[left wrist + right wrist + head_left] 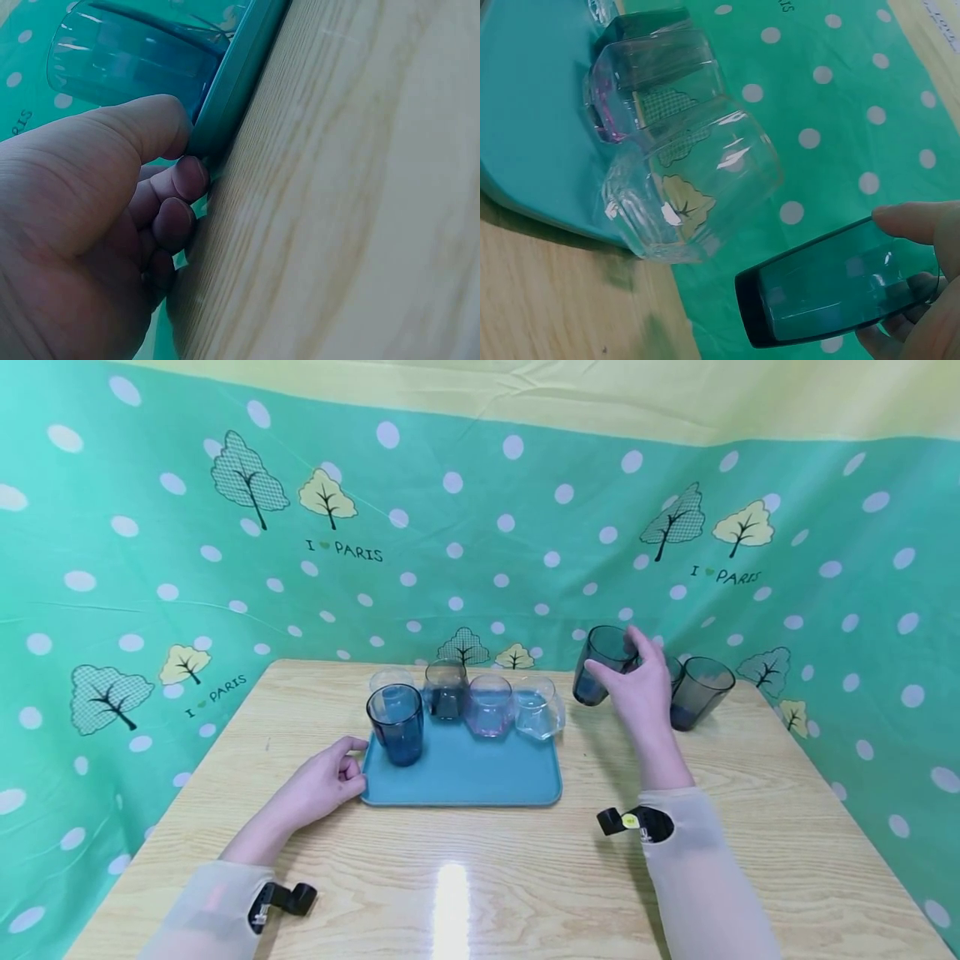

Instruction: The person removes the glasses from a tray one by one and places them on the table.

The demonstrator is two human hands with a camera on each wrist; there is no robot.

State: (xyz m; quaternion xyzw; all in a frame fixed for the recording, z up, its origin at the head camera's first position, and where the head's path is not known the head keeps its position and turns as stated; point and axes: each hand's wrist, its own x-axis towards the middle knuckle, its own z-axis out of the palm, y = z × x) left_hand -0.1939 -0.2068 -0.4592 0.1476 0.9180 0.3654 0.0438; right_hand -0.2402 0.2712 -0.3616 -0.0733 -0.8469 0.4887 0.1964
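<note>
Tumbler (832, 283) near desk's (495, 868) back edge, right of tray (465, 783), is probably rigid, slick, breakable, base-heavy glass; right hand (641, 685) gripping its upper wall suits that, left hand (321, 785) pinches tray's left rim.

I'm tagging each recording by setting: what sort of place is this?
Probably an indoor recording corner: a printed polka-dot cloth hangs behind and along both sides of a wood-grain table, and a small black device sits at each wrist. The wider room is out of view.
</note>
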